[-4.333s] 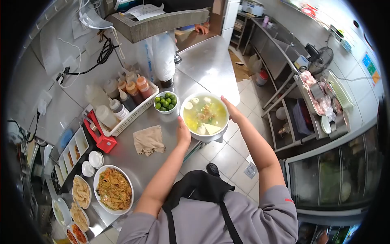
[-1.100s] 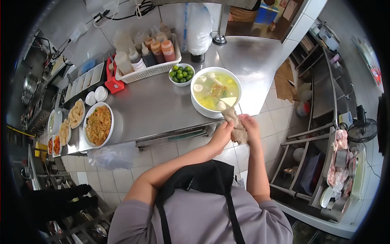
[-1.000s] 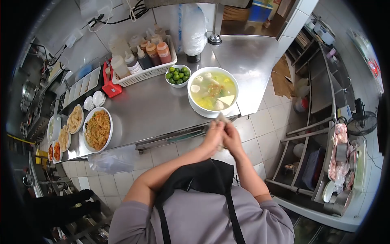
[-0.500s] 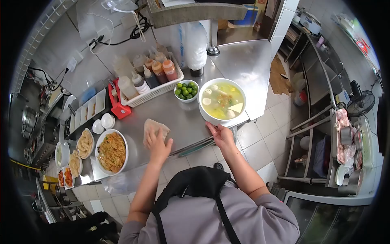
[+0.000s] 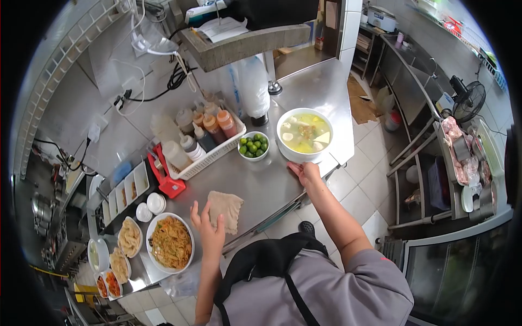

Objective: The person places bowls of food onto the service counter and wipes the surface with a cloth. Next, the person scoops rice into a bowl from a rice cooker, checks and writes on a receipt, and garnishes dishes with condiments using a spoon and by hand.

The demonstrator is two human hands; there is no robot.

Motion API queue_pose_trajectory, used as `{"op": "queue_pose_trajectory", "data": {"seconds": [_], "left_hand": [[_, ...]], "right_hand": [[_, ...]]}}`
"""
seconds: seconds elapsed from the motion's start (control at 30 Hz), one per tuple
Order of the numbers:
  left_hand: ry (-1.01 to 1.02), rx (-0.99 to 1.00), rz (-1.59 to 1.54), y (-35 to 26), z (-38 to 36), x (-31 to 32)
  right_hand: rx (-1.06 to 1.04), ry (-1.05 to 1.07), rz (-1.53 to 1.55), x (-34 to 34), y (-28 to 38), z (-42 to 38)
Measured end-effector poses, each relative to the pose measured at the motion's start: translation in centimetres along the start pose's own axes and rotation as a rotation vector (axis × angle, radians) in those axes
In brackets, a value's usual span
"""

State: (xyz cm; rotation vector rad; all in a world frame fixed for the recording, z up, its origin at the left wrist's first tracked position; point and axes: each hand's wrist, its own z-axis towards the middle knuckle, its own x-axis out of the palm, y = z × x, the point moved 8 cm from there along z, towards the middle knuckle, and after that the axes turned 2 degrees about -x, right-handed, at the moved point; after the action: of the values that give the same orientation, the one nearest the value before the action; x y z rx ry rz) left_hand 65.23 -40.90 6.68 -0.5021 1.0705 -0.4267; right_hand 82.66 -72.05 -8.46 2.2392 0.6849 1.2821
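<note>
My left hand is raised with fingers spread, holding nothing. It is between a crumpled beige cloth on the steel counter and a white bowl of noodles; its thumb overlaps the cloth's left edge in this view. At the counter's front edge, my right hand has its fingers stretched out, fingertips right at the lower side of a white bowl of soup. The soup has pale chunks and greens in it. Left of it stands a small white bowl of green limes.
Behind the limes, a white basket holds several sauce bottles. A red holder and a row of condiment trays stand to the left. Small dishes of dumplings and orange-red side dishes line the counter's left end.
My left hand has come off the cloth and moved to its left, fingers spreading. My right hand stays by the soup bowl. The view has shifted and turned slightly.
</note>
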Motion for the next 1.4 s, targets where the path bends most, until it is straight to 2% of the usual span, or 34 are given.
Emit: {"op": "queue_pose_trajectory", "data": {"seconds": [0.17, 0.4, 0.8, 1.13, 1.4], "left_hand": [[-0.079, -0.036, 0.012, -0.8, 0.2, -2.0], [-0.250, -0.166, 0.023, -1.8, 0.4, -4.3], [-0.477, -0.335, 0.178, -3.1, -0.4, -3.2], [-0.571, -0.501, 0.354, -5.4, -3.8, -4.5], [-0.589, -0.597, 0.549, -5.8, -7.3, -7.3]], "right_hand": [[-0.013, -0.059, -0.029, -0.2, 2.1, 4.5], [-0.003, -0.025, -0.106, 1.4, 6.4, 9.8], [0.019, 0.015, -0.077, 3.2, 12.3, 21.9], [-0.002, 0.108, -0.136, 5.5, 15.8, 28.9], [-0.044, 0.048, -0.113, 6.0, 15.8, 31.8]]}}
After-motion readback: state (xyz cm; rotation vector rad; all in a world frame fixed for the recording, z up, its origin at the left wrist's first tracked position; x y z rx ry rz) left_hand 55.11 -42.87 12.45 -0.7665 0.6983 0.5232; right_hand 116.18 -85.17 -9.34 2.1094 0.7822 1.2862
